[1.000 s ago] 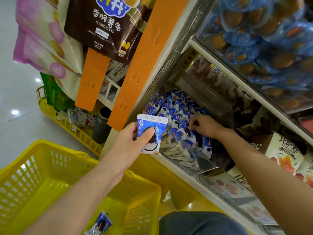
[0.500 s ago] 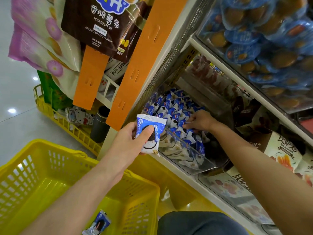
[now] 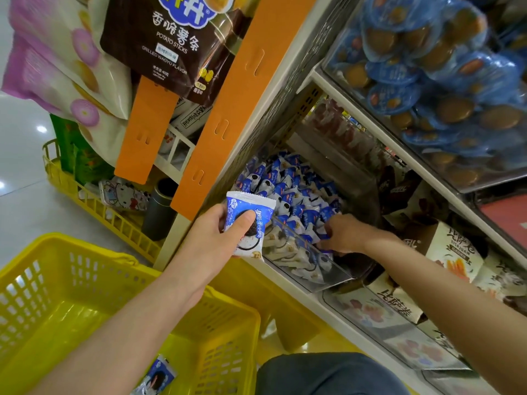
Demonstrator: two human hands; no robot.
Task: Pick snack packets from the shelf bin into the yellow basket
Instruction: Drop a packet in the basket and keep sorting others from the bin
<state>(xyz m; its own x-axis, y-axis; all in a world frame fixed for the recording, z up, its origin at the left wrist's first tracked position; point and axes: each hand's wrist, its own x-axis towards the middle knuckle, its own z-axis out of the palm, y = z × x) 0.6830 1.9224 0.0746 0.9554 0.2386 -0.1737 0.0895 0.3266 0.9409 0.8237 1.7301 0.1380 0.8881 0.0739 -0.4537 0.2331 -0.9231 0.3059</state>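
Note:
My left hand (image 3: 212, 238) holds a blue and white snack packet (image 3: 248, 223) upright, thumb across its front, just left of the clear shelf bin (image 3: 322, 269). The bin is full of several like packets (image 3: 288, 189). My right hand (image 3: 346, 233) reaches into the bin near its front wall, fingers curled around a blue packet there. The yellow basket (image 3: 94, 312) stands low at the left, with one packet (image 3: 158, 376) lying on its floor.
Orange hanging strips (image 3: 228, 115) and large snack bags (image 3: 176, 44) hang left of the shelf. A second yellow basket (image 3: 94, 203) holds goods on the floor. Blue cup snacks (image 3: 433, 69) fill the upper shelf; brown and cream packets (image 3: 447, 246) sit right of the bin.
My right hand has drawn back from the bin's middle toward its front wall and lower down. The left hand with its packet has stayed almost still.

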